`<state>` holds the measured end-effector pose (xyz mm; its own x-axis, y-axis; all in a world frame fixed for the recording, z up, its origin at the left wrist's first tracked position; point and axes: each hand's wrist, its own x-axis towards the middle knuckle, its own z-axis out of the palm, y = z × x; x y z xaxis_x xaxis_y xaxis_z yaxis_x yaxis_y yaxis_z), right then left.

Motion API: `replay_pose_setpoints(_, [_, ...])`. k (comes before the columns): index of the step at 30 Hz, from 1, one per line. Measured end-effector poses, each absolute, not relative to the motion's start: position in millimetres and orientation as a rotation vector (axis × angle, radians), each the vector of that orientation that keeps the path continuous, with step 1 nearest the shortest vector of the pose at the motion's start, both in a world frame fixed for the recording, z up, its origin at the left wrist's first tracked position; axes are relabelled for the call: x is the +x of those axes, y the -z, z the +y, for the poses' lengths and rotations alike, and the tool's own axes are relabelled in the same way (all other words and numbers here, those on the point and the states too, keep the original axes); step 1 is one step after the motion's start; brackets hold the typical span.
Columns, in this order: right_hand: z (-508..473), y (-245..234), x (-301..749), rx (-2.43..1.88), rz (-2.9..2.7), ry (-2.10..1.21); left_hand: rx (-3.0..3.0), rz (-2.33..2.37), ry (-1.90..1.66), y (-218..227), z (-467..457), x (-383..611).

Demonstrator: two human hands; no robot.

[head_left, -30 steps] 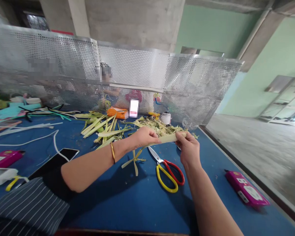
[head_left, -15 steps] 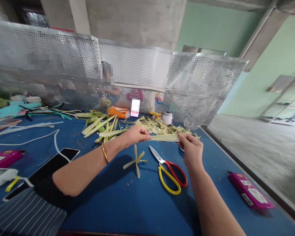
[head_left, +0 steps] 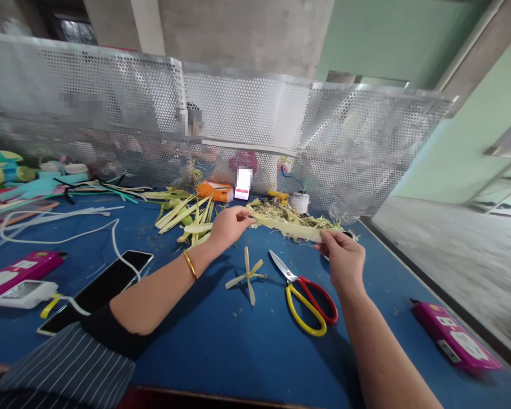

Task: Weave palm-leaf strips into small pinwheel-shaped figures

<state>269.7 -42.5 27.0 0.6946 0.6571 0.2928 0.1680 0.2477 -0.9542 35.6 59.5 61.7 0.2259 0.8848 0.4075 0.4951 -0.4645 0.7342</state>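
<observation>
A pale corn husk strip stretches between my two hands above the table. My left hand, with a gold bangle at the wrist, pinches its left end. The right end is gripped between thumb and fingers of my right hand, whose other fingers curl under. Below the strip lies a small knotted husk piece with several narrow arms spread out. To its right rest scissors with one red and one yellow handle, blades together, pointing away from me. A dark round thing is partly hidden behind my right hand.
Loose husks and a heap of shreds lie at the back. A lit phone leans by an orange packet. A dark phone with a white cable lies left. A perforated screen stands behind, a person beyond it.
The view has shifted, moving the scene slightly rightward. The husk strip now slopes down to the right, with its left end higher. Both hands still hold it.
</observation>
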Motion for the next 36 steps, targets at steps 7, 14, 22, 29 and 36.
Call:
replay_pose_setpoints(7, [-57.1, -23.5, 254.3, -1.441, -1.287, 0.754, 1.490, 0.846, -0.721, -69.2, 2.5, 62.8])
replay_pose_setpoints(14, [-66.7, -19.2, 227.5, -1.123, -2.090, 1.167, 0.910, 0.802, -0.751, -50.6, -1.6, 74.5])
replay_pose_setpoints(22, [-67.2, -20.7, 219.2, -1.162, -2.263, 0.784, 0.983, 0.930, -0.936, -54.4, 11.5, 73.2])
replay_pose_setpoints(29, [-75.9, -31.3, 242.3, -2.235, -2.195, -0.097, 1.290, 1.092, -0.950, -58.5, 42.8, 54.0])
replay_pose_setpoints(36, [-87.4, -27.6, 235.2, -2.392, -2.289, -0.159, 1.354, 1.155, -0.883, -51.4, 53.3, 51.0])
